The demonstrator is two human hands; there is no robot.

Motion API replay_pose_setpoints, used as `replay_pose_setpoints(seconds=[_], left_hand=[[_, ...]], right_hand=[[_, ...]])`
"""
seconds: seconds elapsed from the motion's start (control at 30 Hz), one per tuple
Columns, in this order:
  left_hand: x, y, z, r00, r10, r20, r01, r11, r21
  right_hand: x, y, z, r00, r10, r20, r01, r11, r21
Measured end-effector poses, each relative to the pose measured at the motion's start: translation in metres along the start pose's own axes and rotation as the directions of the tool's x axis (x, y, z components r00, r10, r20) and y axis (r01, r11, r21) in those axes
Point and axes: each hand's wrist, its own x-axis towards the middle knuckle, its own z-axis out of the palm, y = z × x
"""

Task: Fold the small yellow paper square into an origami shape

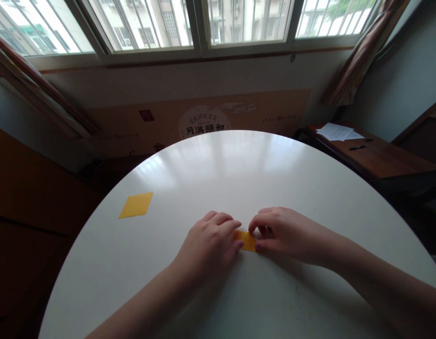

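A small folded piece of orange paper lies on the round white table, near its front middle. My left hand rests over the paper's left end, fingers curled and pressing on it. My right hand pinches the paper's right end between thumb and fingers. Most of the paper is hidden under the two hands. A second flat square sheet of orange paper lies on the table to the left, apart from both hands.
Windows run along the far wall, with curtains at both sides. A large cardboard sheet with printed lettering leans against the wall behind the table. To the right stands a brown wooden desk with white papers and a pen.
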Motion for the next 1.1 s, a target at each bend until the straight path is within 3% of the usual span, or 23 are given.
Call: replay_pose_setpoints(seconds=[0.63, 1.1], left_hand=[[-0.005, 0.0, 0.003, 0.999, 0.005, -0.042, -0.007, 0.998, -0.055], [-0.007, -0.002, 0.002, 0.998, 0.048, -0.047, -0.049, 0.998, -0.033]], right_hand=[[-0.007, -0.01, 0.003, 0.998, -0.045, -0.047, 0.04, 0.994, -0.097], [-0.007, -0.011, 0.003, 1.0, 0.002, 0.018, -0.002, 1.0, -0.012]])
